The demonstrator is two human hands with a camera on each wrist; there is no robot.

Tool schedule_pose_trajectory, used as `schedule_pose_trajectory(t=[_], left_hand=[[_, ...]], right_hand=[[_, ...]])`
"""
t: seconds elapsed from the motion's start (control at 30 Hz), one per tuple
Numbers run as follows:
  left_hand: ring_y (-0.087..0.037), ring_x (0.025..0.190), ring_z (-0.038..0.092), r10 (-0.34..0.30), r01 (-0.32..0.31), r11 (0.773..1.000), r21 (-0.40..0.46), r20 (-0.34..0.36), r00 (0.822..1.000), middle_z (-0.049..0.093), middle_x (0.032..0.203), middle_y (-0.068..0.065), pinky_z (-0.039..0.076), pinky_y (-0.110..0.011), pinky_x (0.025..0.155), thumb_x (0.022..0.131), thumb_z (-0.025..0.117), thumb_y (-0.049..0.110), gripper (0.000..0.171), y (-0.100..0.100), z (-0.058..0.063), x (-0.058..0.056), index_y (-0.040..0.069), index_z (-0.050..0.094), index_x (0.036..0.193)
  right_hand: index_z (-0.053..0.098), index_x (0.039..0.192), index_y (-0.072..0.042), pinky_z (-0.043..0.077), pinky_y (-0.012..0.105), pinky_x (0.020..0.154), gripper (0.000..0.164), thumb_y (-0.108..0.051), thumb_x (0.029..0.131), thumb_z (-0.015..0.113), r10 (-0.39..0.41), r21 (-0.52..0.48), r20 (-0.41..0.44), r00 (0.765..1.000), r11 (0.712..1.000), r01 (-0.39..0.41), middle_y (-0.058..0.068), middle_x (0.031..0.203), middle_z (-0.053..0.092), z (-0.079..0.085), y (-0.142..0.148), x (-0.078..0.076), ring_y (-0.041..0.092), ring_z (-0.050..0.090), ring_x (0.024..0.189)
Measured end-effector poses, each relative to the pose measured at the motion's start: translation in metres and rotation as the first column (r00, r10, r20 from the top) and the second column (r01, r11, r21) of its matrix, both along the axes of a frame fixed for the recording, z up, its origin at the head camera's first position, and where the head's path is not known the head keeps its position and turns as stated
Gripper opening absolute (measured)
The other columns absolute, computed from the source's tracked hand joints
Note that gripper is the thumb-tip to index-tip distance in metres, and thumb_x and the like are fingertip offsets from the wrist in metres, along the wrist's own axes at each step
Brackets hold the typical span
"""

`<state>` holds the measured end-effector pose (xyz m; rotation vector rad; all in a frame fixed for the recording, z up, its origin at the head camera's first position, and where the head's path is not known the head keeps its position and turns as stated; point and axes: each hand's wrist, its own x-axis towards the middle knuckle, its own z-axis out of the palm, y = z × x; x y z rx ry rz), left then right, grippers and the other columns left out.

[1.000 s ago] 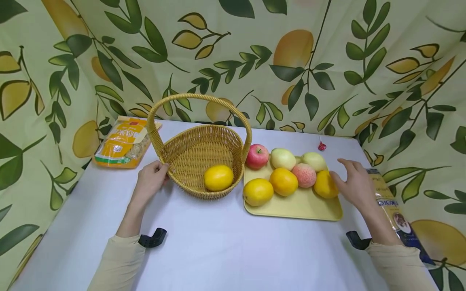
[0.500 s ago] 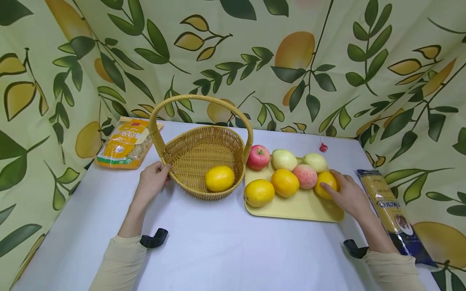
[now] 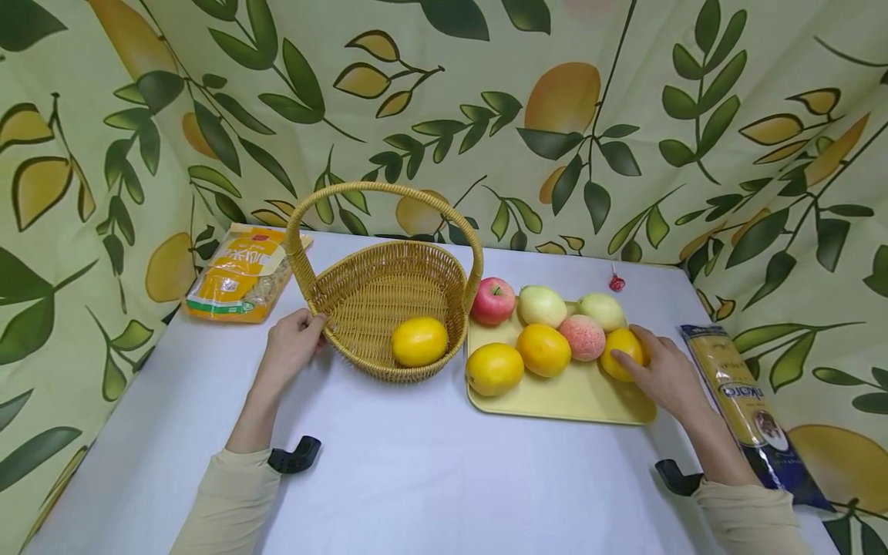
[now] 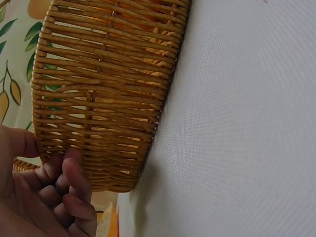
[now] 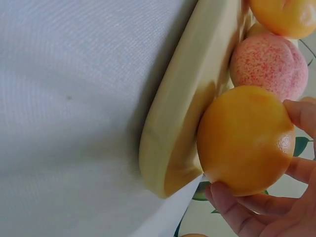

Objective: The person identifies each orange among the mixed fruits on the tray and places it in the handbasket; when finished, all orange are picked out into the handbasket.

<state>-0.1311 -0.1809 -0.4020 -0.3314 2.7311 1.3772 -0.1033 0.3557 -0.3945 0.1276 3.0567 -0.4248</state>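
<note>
My left hand point(image 3: 290, 344) pinches the near left rim of the wicker basket point(image 3: 361, 316), thumb on one side of the wall and fingers on the other in the left wrist view. A lemon-like yellow fruit point(image 3: 419, 341) lies inside the basket. At the right end of the yellow tray point(image 3: 576, 401), my right hand point(image 3: 667, 376) grips a round orange point(image 5: 247, 140) between thumb and fingers. The orange is close beside a pink speckled peach point(image 3: 582, 337). Also on the tray are another orange point(image 3: 544, 350), a yellow fruit point(image 3: 495, 369) and two pale green fruits point(image 3: 543, 306).
A red apple point(image 3: 493, 301) sits at the tray's back left corner, near the basket. An orange-and-yellow food bag point(image 3: 239, 274) lies at the back left. To the right is a gold-and-blue packet point(image 3: 752, 416). A small red lollipop point(image 3: 616, 282) lies behind the tray.
My right hand has moved left onto the orange at the tray's right end and closed its fingers and thumb round it. The left hand has stayed at the basket rim.
</note>
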Motion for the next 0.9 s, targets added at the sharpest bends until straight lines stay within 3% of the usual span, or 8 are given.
schedule_pose_trajectory(t=[0.13, 0.23, 0.43, 0.53, 0.7, 0.8, 0.9], left_hand=[[-0.016, 0.063, 0.052, -0.004, 0.004, 1.0, -0.003, -0.004, 1.0, 0.062, 0.069, -0.007, 0.041, -0.027, 0.054, 0.1, 0.046, 0.029, 0.035, 0.0, 0.0, 0.0, 0.002, 0.055, 0.082], [-0.017, 0.062, 0.051, -0.006, 0.006, 1.0, -0.001, -0.006, 1.0, 0.063, 0.07, -0.009, 0.041, -0.027, 0.054, 0.1, 0.046, 0.029, 0.035, 0.001, 0.0, 0.0, 0.001, 0.055, 0.082], [-0.017, 0.062, 0.051, -0.012, 0.012, 1.0, -0.003, -0.025, 1.0, 0.064, 0.071, -0.011, 0.041, -0.027, 0.054, 0.1, 0.046, 0.03, 0.036, 0.0, -0.001, -0.001, 0.002, 0.054, 0.08], [-0.017, 0.062, 0.052, -0.014, 0.014, 1.0, -0.003, -0.03, 0.999, 0.064, 0.071, -0.011, 0.042, -0.028, 0.054, 0.1, 0.046, 0.031, 0.036, 0.0, -0.002, -0.002, 0.003, 0.054, 0.079], [-0.017, 0.062, 0.052, -0.009, 0.009, 1.0, 0.002, -0.025, 1.0, 0.063, 0.07, -0.009, 0.042, -0.028, 0.054, 0.1, 0.046, 0.03, 0.035, -0.001, -0.001, -0.001, 0.002, 0.054, 0.08], [-0.017, 0.062, 0.051, -0.005, 0.005, 1.0, 0.001, -0.015, 1.0, 0.063, 0.069, -0.009, 0.041, -0.028, 0.054, 0.1, 0.046, 0.03, 0.036, -0.001, -0.001, -0.001, 0.001, 0.055, 0.081], [-0.016, 0.062, 0.051, -0.007, 0.007, 1.0, 0.001, -0.009, 1.0, 0.064, 0.071, -0.01, 0.041, -0.027, 0.054, 0.1, 0.046, 0.031, 0.036, -0.001, -0.001, 0.0, 0.001, 0.055, 0.082]], right_hand=[[0.035, 0.146, 0.001, 0.046, 0.059, 0.078, 0.076, -0.055, 0.097, 0.048, -0.009, -0.019, -0.047, 0.999, 1.0, 0.008, 0.04, 0.129, 0.043, 0.006, -0.001, 0.003, 0.049, 0.05, 0.099], [0.036, 0.147, -0.001, 0.045, 0.062, 0.08, 0.071, -0.05, 0.097, 0.049, -0.002, -0.041, -0.13, 0.991, 0.999, -0.003, 0.038, 0.131, 0.043, 0.014, -0.004, 0.006, 0.05, 0.048, 0.103], [0.038, 0.148, -0.008, 0.045, 0.058, 0.077, 0.065, -0.043, 0.097, 0.056, 0.032, -0.086, -0.295, 0.955, 0.994, -0.06, 0.034, 0.133, 0.046, 0.037, -0.025, 0.007, 0.048, 0.049, 0.103], [0.04, 0.148, -0.011, 0.045, 0.054, 0.076, 0.063, -0.039, 0.095, 0.06, 0.086, -0.097, -0.356, 0.931, 0.987, -0.128, 0.03, 0.134, 0.048, 0.052, -0.046, 0.007, 0.044, 0.052, 0.1], [0.045, 0.145, -0.014, 0.05, 0.057, 0.08, 0.062, -0.026, 0.089, 0.069, 0.241, -0.098, -0.455, 0.857, 0.943, -0.317, 0.024, 0.136, 0.05, 0.072, -0.09, 0.002, 0.042, 0.056, 0.103], [0.047, 0.143, -0.016, 0.053, 0.055, 0.081, 0.065, -0.024, 0.085, 0.073, 0.344, -0.065, -0.499, 0.796, 0.901, -0.43, 0.02, 0.136, 0.051, 0.081, -0.119, -0.001, 0.039, 0.059, 0.104], [0.049, 0.142, -0.016, 0.055, 0.051, 0.082, 0.068, -0.026, 0.081, 0.076, 0.442, -0.027, -0.535, 0.72, 0.843, -0.538, 0.018, 0.136, 0.053, 0.089, -0.148, -0.001, 0.036, 0.061, 0.106]])
